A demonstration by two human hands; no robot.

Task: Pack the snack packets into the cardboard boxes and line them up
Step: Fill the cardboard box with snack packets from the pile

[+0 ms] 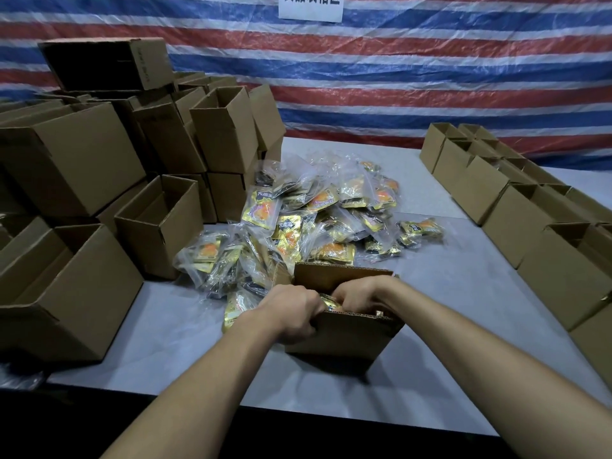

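Packing station: a grey table (447, 313) set before a red, white and blue striped tarpaulin (430, 77) bearing a white paper sign (310, 6).
Open box: a brown corrugated cardboard box (344, 336), top flaps up, stands near the table's front edge, just in front of the packet pile.
Left hand: the left hand (293, 313) is clenched over the box's near-left rim, knuckles up.
Right hand: the right hand (359, 294) reaches down into the box with its fingers curled on a gold packet (331, 302) at the opening.
Snack packets: a loose heap of snack packets (308, 220) at table centre; gold foil with orange print, many in clear wrap.
Empty boxes: open cartons (99, 193) stacked at left.
Lined boxes: a row of boxes (516, 207) along the right side.
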